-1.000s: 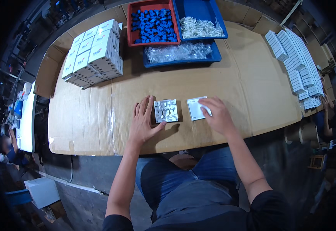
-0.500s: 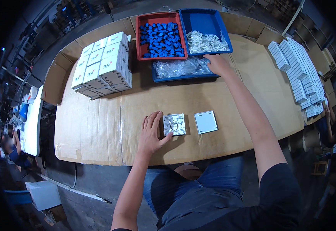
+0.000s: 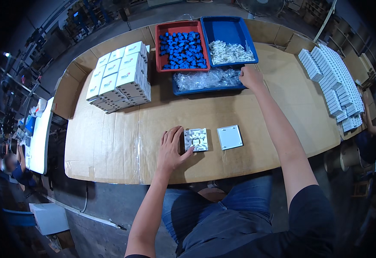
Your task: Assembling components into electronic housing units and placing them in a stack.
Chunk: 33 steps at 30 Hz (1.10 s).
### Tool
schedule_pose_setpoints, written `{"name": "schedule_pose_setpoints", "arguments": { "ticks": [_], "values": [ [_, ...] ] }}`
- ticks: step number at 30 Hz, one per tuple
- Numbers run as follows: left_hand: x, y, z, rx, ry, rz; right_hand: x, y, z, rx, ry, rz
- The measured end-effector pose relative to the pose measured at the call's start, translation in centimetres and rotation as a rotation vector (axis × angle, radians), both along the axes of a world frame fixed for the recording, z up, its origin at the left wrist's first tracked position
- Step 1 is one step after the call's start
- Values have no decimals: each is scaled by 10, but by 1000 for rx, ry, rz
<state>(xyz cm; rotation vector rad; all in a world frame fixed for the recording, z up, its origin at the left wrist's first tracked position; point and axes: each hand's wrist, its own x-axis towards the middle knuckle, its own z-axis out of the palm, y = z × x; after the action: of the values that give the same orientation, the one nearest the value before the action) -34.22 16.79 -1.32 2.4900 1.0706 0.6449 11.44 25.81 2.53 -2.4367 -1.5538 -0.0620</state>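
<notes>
Your left hand (image 3: 170, 148) lies flat on the cardboard-covered counter (image 3: 110, 142), fingers spread, with the thumb and fingertips touching the left edge of the small white plastic base (image 3: 196, 139) — the square piece lying with its ribbed, open side up. Just beside it to the right, not touching, lies the plain white square cover plate (image 3: 230, 137). Both look like thin moulded plastic: light, stiff, and likely to skate on the cardboard if you push them from one side. Judging by the shape, the outer edges are the place to pinch the base, not the fine ribs and the ring inside it, which look easier to snap.

Your right hand (image 3: 250, 77) is stretched well away, at the right end of the front blue tray (image 3: 205, 89), which holds clear, crinkly plastic bags (image 3: 205, 79) (soft, slippery stuff, better gathered than pinched). The fingers there are curled toward the tray, but whether they have closed on a bag you cannot tell from this view.

Behind it, the red tray (image 3: 160, 43) is filled with small blue plastic parts (image 3: 183, 49), and the rear blue tray (image 3: 229, 28) holds a loose heap of small white parts (image 3: 230, 52) in its front half — the back half shows bare.
</notes>
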Motion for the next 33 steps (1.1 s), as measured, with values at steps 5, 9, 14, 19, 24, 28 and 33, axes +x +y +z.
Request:
{"name": "schedule_pose_setpoints", "arguments": {
  "ticks": [5, 9, 14, 19, 24, 28, 33],
  "values": [
    [-3, 0, -1, 4, -6, 3, -1, -19, 22, 230, 100, -24],
    [-3, -1, 0, 26, 9, 6, 2, -29, 29, 290, 150, -48],
    [-3, -4, -3, 62, 13, 8, 12, -2, -12, 1, -10, -2],
    [-4, -2, -15, 99, -110, 11, 9, 9, -28, 28, -36, -56],
    [-6, -1, -12, 140, -117, 25, 6, -12, -11, 229, 81, -21],
    [-5, -3, -13, 136, -140, 26, 2, -39, 11, 535, 79, 44],
    [-1, -17, -11, 79, -495, 239, -95, -126, 68, 597, 543, 443]
  ]
}}
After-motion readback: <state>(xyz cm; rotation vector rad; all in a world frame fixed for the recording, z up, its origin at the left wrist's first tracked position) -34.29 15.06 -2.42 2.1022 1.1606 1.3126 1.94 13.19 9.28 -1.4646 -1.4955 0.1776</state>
